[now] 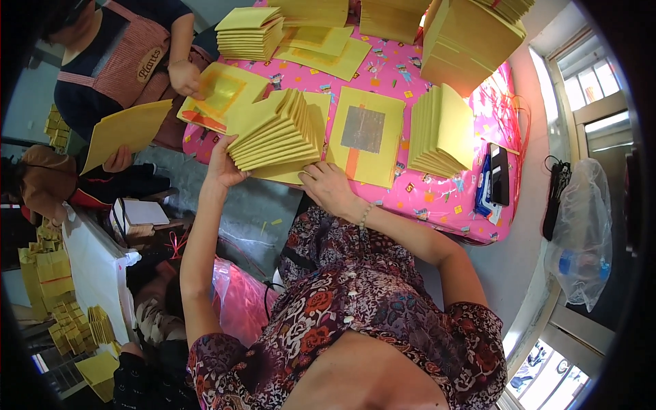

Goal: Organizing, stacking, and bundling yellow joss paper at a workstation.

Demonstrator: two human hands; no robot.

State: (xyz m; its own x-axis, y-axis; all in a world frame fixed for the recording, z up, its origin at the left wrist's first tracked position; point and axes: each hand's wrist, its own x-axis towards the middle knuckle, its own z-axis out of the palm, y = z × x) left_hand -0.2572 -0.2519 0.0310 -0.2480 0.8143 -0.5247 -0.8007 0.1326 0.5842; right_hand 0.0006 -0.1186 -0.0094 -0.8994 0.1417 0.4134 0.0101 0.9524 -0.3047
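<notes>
My left hand [224, 162] is closed on the left end of a fanned stack of folded yellow paper [277, 130]. The stack lies tilted over flat yellow sheets [316, 119] at the table's near edge. My right hand [331, 188], with a beaded bracelet at its wrist, rests with fingers spread on the near corner of those sheets; its thumb is hard to make out. Just right of them is a flat yellow sheet with a silver square and an orange stripe [365, 130]. Another folded yellow stack [443, 130] stands farther right.
A pink patterned cloth [437, 198] covers the table. At its right edge lie a phone [499, 174], a blue-and-white packet [485, 188] and red strings [516, 113]. Tall yellow stacks [471, 44] stand behind. A co-worker's hand [184, 77] touches yellow sheets; the other holds folded paper [128, 133].
</notes>
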